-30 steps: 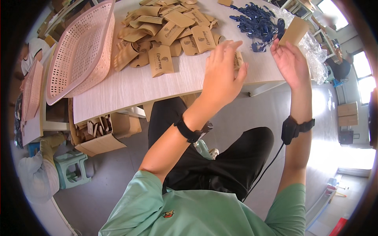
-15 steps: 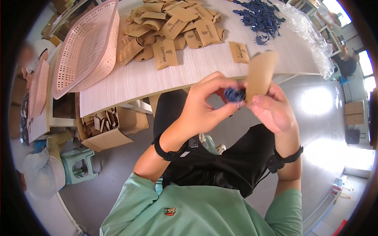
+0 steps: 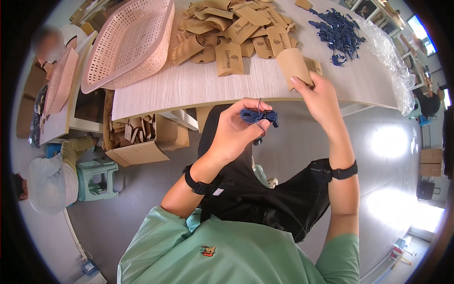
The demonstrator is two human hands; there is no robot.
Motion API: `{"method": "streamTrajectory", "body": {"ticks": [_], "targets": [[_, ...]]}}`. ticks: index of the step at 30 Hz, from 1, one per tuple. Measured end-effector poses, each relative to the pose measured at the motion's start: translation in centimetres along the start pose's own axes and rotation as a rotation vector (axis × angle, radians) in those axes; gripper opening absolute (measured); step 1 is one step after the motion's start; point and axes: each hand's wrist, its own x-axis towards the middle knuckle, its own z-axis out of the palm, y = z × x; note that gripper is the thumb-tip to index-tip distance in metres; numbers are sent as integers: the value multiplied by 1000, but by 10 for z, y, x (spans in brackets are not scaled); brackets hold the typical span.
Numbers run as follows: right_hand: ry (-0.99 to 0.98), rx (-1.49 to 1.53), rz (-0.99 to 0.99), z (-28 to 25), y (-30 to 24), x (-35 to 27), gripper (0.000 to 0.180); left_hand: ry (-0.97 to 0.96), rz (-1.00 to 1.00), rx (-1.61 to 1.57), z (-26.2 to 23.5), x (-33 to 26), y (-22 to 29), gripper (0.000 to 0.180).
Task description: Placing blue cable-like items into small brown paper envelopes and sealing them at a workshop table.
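Between the fingers and thumb of my left hand (image 3: 232, 128) is a coiled set of dark blue wired earphones (image 3: 255, 116), with a small dark end hanging below it. My right hand (image 3: 318, 94) pinches the lower end of a brown cardboard pillow box (image 3: 292, 67) and holds it over the table's near edge. Behind that box, another pillow box (image 3: 313, 65) lies partly hidden on the table. A heap of printed brown pillow boxes (image 3: 230, 59) is spread to the left of it. Farther right lies a tangled pile of dark blue earphones (image 3: 336, 35).
A pink perforated basket (image 3: 163, 52) stands on the table (image 3: 189, 90) at the left. Clear plastic wrap (image 3: 395, 66) covers the right edge. Under the table is an open carton (image 3: 139, 154) of cardboard pieces. A person (image 3: 52, 182) sits at far left near a green stool (image 3: 97, 180).
My hands have moved apart. The right hand carried the pillow box up and away over the table, while the left drew the coiled earphones back to the left.
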Motion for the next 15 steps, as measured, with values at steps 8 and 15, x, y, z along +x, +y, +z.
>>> {"method": "streamTrajectory", "body": {"ticks": [8, 15], "targets": [[471, -300, -563, 13, -5, -5, 30, -18, -59, -135, -10, 2, 3, 22], [-265, 508, -367, 18, -24, -62, 28, -31, 33, 129, 15, 0, 15, 27]]}}
